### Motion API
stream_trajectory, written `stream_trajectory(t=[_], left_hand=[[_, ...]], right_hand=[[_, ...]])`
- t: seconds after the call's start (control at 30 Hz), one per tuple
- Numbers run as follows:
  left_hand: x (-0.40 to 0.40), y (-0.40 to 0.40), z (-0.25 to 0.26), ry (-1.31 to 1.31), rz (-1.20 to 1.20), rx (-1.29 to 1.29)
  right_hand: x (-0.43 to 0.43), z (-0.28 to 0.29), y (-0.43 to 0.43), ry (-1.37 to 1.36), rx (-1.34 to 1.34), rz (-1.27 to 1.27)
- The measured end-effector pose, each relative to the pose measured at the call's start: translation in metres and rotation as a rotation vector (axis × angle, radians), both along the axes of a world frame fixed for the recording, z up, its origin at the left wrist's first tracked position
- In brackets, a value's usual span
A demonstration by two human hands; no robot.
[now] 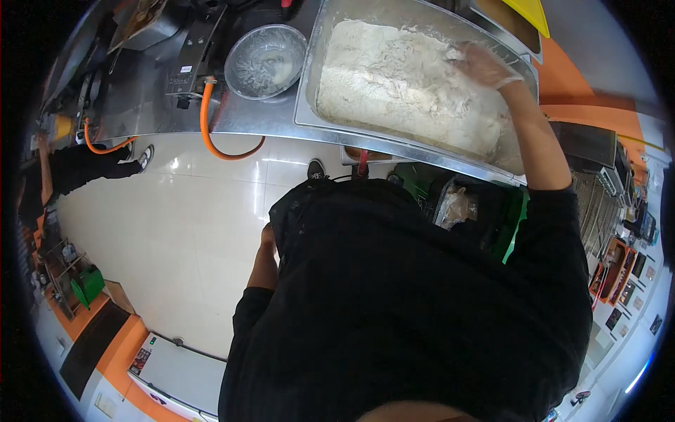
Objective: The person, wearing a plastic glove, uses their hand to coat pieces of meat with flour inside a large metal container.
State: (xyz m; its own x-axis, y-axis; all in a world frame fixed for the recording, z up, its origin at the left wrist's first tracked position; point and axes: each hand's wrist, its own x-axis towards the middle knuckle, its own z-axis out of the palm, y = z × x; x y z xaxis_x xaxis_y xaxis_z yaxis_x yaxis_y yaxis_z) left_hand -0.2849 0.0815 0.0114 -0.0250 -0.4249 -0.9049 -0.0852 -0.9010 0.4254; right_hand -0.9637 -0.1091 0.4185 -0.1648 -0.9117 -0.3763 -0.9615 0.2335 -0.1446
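A large metal pan (310, 100) holds a thick bed of white flour (379, 79), lumpy towards its right part. My right hand (484, 66), in a clear plastic glove, is over the right back part of the flour; it is blurred, and whether its fingers hold anything cannot be told. Left of the pan, a round bowl (265, 61) has white residue and a little pale liquid or batter inside. My left arm hangs at my side, and the left hand (269, 236) is partly hidden by my black clothing, its fingers not visible.
A steel counter (253, 121) carries the pan and bowl. A metal appliance (192, 58) with an orange hose (205, 121) stands to the left. Green and black crates or bags (469, 211) lie below the counter. Another person (79, 163) stands at far left. A white chest appliance (179, 377) is behind me.
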Motion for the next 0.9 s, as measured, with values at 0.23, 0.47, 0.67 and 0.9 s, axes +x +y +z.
stream_trajectory(t=[0.23, 0.47, 0.67, 0.9], left_hand=[[-0.013, -0.005, 0.016, 0.032, 0.041, 0.048], [-0.007, -0.029, 0.027, -0.078, -0.1, -0.01], [-0.025, -0.036, 0.049, -0.134, -0.234, -0.075], [-0.007, 0.016, 0.024, 0.051, 0.131, 0.056]], right_hand=[[0.037, 0.021, -0.003, -0.171, 0.017, 0.279], [0.107, -0.058, -0.03, 0.131, -0.019, 0.196], [0.074, -0.061, -0.013, -0.07, -0.058, 0.382], [0.031, 0.008, 0.008, -0.238, 0.071, 0.309]])
